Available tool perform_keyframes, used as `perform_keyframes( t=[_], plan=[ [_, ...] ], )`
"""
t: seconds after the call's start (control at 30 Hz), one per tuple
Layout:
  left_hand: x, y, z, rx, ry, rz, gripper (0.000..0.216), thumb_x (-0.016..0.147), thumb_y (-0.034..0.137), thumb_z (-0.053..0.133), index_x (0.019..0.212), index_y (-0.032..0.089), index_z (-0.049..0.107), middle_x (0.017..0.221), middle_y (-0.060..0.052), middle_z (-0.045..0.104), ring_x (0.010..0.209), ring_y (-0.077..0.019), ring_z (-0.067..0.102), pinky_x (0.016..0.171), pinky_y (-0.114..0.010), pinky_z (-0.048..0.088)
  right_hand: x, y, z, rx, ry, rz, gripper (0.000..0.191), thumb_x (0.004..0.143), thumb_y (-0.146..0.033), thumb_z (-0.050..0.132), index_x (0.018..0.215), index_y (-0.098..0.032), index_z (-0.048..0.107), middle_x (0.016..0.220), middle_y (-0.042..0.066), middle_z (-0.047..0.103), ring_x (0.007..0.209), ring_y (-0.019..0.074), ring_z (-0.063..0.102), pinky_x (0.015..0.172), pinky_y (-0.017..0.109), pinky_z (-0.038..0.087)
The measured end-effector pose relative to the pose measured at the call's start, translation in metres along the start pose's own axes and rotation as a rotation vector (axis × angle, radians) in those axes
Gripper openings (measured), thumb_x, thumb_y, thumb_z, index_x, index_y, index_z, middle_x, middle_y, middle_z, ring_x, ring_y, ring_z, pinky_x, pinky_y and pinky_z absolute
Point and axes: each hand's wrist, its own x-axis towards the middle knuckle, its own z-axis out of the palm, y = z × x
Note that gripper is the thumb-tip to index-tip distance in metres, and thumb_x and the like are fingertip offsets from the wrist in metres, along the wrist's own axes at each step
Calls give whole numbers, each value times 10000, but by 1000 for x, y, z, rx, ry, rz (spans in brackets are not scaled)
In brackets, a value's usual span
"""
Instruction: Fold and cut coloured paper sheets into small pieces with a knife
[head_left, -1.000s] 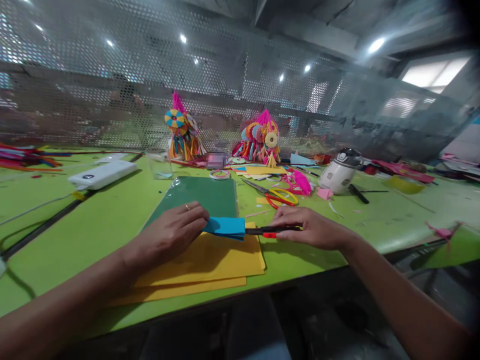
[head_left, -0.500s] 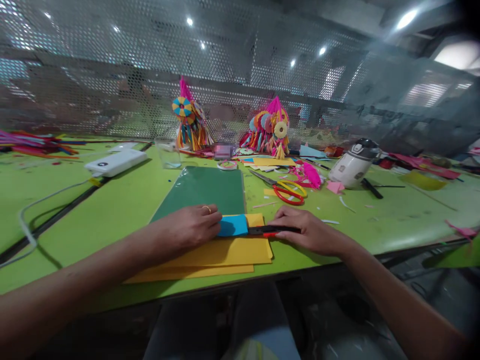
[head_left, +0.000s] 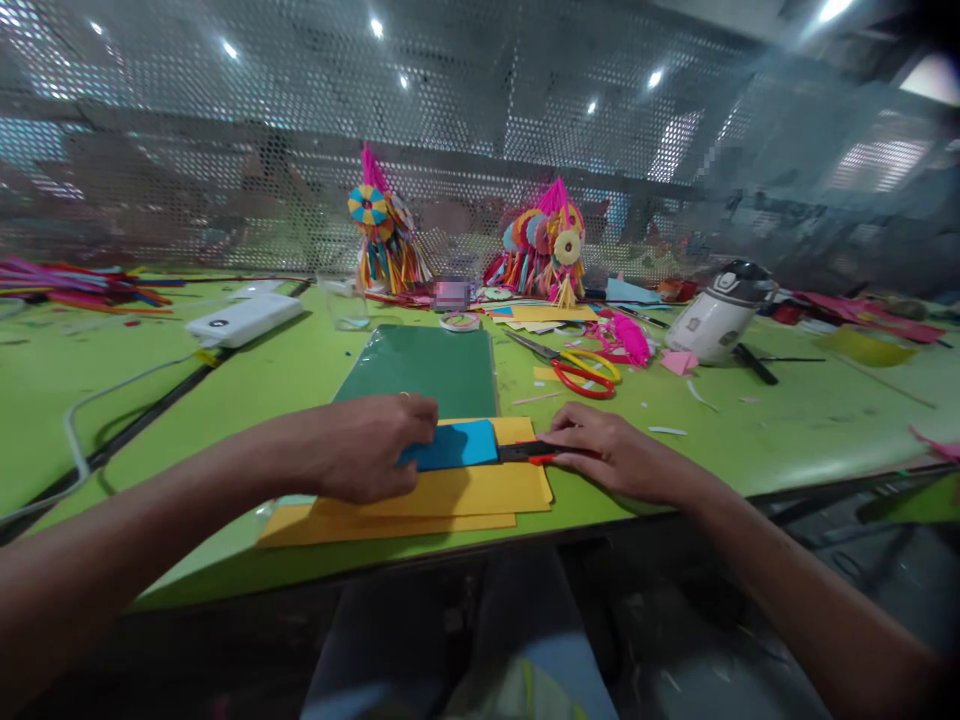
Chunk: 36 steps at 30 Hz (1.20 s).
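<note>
A narrow blue paper piece [head_left: 461,446] lies across yellow-orange paper sheets [head_left: 465,492] at the table's front edge. My left hand [head_left: 375,445] has its fingers closed at the left end of the blue paper. In my right hand [head_left: 611,450] is a slim black-and-red tool [head_left: 523,452], gripped between thumb and fingers; its exact kind is unclear. The tool's black end meets the right edge of the blue paper. A green sheet [head_left: 427,365] in a clear cover lies just behind, partly under the yellow-orange sheets.
Red-and-yellow-handled scissors [head_left: 581,370] lie behind my right hand. A white flask [head_left: 720,315] stands back right. A white power bank [head_left: 244,320] with a cable rests on the left. Colourful paper hangings [head_left: 379,230] stand at the back near a clear cup [head_left: 345,305].
My left hand has shifted left along the blue paper, so more of it shows. My right hand keeps the tool at the paper's right edge. The view has tilted slightly.
</note>
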Motion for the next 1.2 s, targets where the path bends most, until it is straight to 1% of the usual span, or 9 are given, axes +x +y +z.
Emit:
perform_keyframes(
  t=[0.03, 0.07, 0.2, 0.3, 0.37, 0.47, 0.6, 0.9, 1.2],
  plan=[
    [5, -4, 2, -57, -44, 8, 178, 910, 250, 523, 807, 181, 651, 867, -55, 614, 751, -177, 587, 732, -281, 469, 0, 0, 0, -2, 1, 1, 278, 995, -252, 514, 1209, -176, 674, 1024, 104, 616, 923, 194, 591, 828, 335, 492],
    [11, -8, 6, -97, -37, -6, 260, 959, 306, 481, 802, 177, 644, 848, -52, 604, 722, -167, 577, 706, -277, 460, 0, 0, 1, -8, 4, 2, 280, 996, -254, 512, 1209, -173, 674, 1027, 107, 617, 926, 195, 592, 831, 337, 494],
    [28, -20, 32, -89, 118, -18, 349, 1002, 409, 435, 830, 176, 629, 841, -49, 591, 732, -166, 556, 676, -268, 427, -3, 0, 4, -35, 26, -7, 302, 1002, -266, 496, 1232, -157, 658, 1041, 124, 632, 963, 214, 589, 864, 365, 501],
    [30, -25, 49, -43, 183, 5, 367, 1020, 429, 397, 1028, 174, 662, 908, -62, 617, 777, -170, 571, 681, -263, 427, -6, -1, 5, -32, 37, -9, 312, 1006, -270, 485, 1256, -171, 643, 1054, 128, 642, 991, 222, 587, 891, 383, 507],
    [28, -27, 54, -16, 205, 59, 403, 1035, 432, 352, 1191, 214, 652, 925, -58, 611, 778, -164, 573, 676, -258, 424, -8, -2, 4, -33, 35, 2, 318, 1008, -276, 477, 1267, -181, 635, 1066, 131, 645, 1007, 228, 589, 901, 393, 511],
    [27, -31, 56, 15, 228, 111, 433, 1043, 439, 317, 1246, 268, 659, 833, -38, 557, 712, -150, 548, 630, -250, 403, -11, -6, 1, -42, 22, 16, 326, 1011, -281, 463, 1273, -175, 626, 1073, 139, 646, 1016, 236, 590, 907, 402, 510],
    [27, -32, 55, 12, 244, 128, 422, 1041, 424, 336, 1229, 265, 678, 775, -28, 518, 667, -141, 518, 594, -240, 384, -11, -9, 1, -37, 24, 13, 315, 1007, -266, 464, 1260, -179, 631, 1051, 136, 644, 994, 238, 589, 890, 399, 510],
    [28, -30, 52, 4, 220, 119, 420, 1042, 419, 338, 1248, 268, 671, 754, -21, 488, 642, -137, 489, 569, -247, 357, -7, 0, 9, -46, 8, -8, 343, 978, -290, 538, 1285, -163, 621, 1016, 129, 626, 952, 237, 585, 841, 378, 505],
    [26, -33, 56, 13, 198, 109, 409, 1047, 392, 332, 1277, 274, 649, 789, -34, 510, 684, -151, 511, 594, -260, 378, -13, -4, 2, 0, -30, 10, 336, 1000, -319, 496, 1281, -187, 625, 1008, 116, 646, 922, 216, 609, 829, 340, 505]
  ],
)
